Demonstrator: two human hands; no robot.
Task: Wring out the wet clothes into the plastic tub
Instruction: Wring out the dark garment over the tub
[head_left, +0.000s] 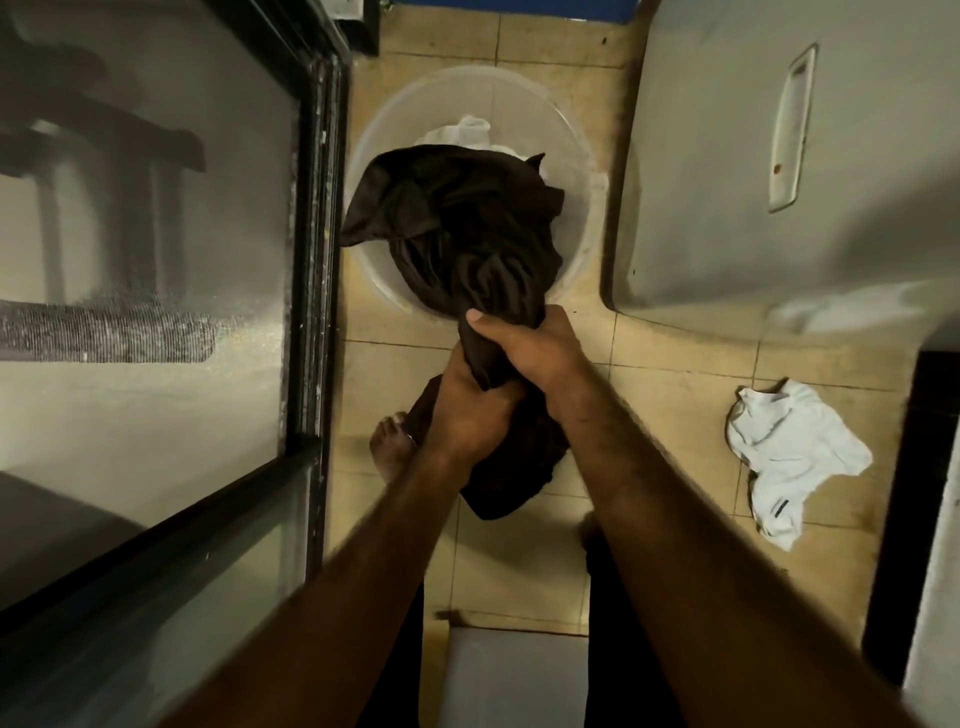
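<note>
Over the tiled floor (675, 364), both my hands wrap tightly round one dark brown garment (467, 223). My right hand (530, 348) grips the bunched cloth farther from me, thumb on top. My left hand (467, 410) clenches it just behind, touching the right. The garment's upper part spreads over one translucent plastic tub (584, 156) and covers its near rim, while its tail hangs below my left hand. One white cloth (467, 132) lies inside the tub, partly under the dark one. One more white garment (789, 457) lies crumpled on the floor, well apart to the right. One bare foot (392, 447) stands beside one glass door (156, 260).
</note>
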